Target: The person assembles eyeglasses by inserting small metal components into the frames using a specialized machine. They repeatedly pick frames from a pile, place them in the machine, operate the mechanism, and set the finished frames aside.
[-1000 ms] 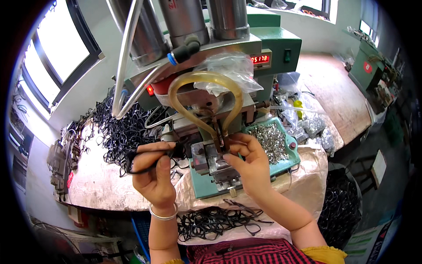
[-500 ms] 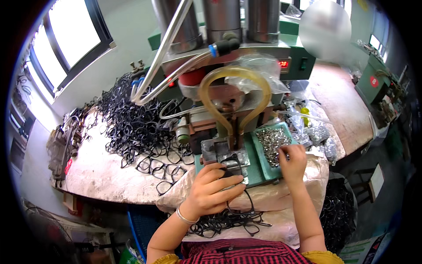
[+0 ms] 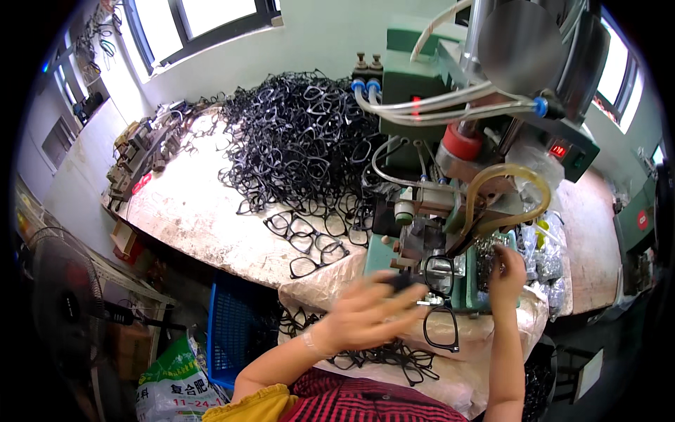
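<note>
A black eyeglass frame (image 3: 441, 328) stands at the green press, its upper rim at the metal fixture and its lower rim over the brown paper. Just left of it is my left hand (image 3: 373, 313), smeared by motion, with fingers stretched out and apart and a dark patch at the fingertips. It seems clear of the frame, though the blur hides any light touch. My right hand (image 3: 508, 278) is over the green tray (image 3: 517, 246) of small shiny metal pieces. Its fingertips are pinched together; whatever is between them is too small to make out.
A large heap of black eyeglass frames (image 3: 302, 141) covers the table's back, with several loose frames (image 3: 316, 250) nearer. More frames (image 3: 394, 359) lie before me. The press (image 3: 464, 144) with its hoses stands at right, beside plastic bags (image 3: 552, 253). A blue basket (image 3: 235, 316) is below the edge.
The view has swung left, so the press now appears farther right. My left hand has come away from the fixture, leaving the eyeglass frame there. My right hand stays pinched at the tray.
</note>
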Available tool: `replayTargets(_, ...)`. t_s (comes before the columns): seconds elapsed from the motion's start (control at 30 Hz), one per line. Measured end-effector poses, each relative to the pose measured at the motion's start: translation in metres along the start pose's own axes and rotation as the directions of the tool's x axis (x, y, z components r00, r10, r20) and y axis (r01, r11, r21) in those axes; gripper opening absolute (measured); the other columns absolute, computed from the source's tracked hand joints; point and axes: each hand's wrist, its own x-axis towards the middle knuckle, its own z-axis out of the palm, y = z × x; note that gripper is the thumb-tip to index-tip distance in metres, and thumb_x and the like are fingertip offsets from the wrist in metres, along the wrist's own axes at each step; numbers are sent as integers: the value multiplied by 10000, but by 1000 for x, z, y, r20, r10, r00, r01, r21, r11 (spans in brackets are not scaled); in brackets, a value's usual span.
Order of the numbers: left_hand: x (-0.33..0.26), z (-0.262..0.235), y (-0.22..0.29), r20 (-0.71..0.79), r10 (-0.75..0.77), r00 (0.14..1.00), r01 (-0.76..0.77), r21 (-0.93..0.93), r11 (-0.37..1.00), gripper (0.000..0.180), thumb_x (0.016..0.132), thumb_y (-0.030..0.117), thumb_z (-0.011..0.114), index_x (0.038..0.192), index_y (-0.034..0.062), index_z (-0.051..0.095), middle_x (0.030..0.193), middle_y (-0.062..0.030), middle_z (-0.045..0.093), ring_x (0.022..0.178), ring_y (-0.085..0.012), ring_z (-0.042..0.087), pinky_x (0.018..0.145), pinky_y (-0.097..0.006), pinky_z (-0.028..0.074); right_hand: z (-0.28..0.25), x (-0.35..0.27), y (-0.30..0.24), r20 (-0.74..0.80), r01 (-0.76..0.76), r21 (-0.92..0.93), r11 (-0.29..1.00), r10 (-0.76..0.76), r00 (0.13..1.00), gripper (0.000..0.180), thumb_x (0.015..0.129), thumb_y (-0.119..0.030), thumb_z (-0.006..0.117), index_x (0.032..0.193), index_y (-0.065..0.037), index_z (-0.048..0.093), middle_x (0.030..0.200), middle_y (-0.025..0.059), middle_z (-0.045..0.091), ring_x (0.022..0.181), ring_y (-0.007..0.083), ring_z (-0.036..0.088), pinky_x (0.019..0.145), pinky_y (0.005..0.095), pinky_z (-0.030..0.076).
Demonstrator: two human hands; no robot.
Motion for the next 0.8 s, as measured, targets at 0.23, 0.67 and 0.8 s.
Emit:
replayTargets(0.23, -33, -107, -64, 222, -562, 796, 370, 557, 744, 208, 759, 70, 698, 963, 103, 718, 1304, -135, 592, 1226, -341, 498, 1056, -484, 347, -20, -25, 5, -41, -282, 339, 898, 313, 949, 143, 898, -13, 626, 1028, 5, 683, 880, 19, 665, 787, 74, 569, 730, 225, 452)
replayTargets(0.67, -33, -68, -152, 591, -683, 430, 881, -108, 461, 160, 806, 138, 766, 872, 30, 668, 941, -31, 640, 834, -133, 536, 785, -282, 470, -22, -29, -20, -52, -335, 356, 872, 377, 925, 132, 823, -3, 691, 954, 2, 705, 896, 43, 691, 851, 133, 631, 806, 265, 481)
replayTargets(0.8, -44, -45, -105, 159, -863, 479, 766, -556, 322, 222, 995, 153, 552, 866, 0, 649, 867, -66, 714, 706, -66, 575, 647, -211, 446, -48, -74, 0, -60, -449, 401, 799, 511, 857, 139, 823, 25, 684, 961, 4, 689, 891, 40, 668, 835, 110, 607, 773, 241, 471)
